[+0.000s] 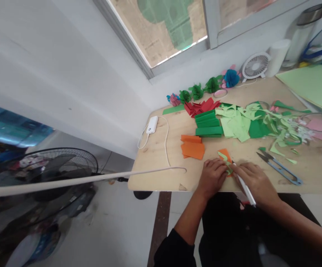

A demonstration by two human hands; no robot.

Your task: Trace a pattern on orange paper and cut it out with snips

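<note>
Left hand (212,176), fingers curled, holds a green cutout (222,156) against orange paper (225,151) near the counter (147,178) edge, presumably against slipping; right hand (255,181) firmly grips a pen (246,190), tip beside the cutout.

Two hands (212,173) (257,181), one pen (246,189), one thread snip (281,172), two fans (256,66) (77,165)

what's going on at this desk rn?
A person is working with paper. Their left hand steadies a light green cutout over orange paper; their right hand holds a white pen, tip close to the pieces. Whether it touches is unclear. Blue snips lie to the right, folded green paper farther back.
</note>
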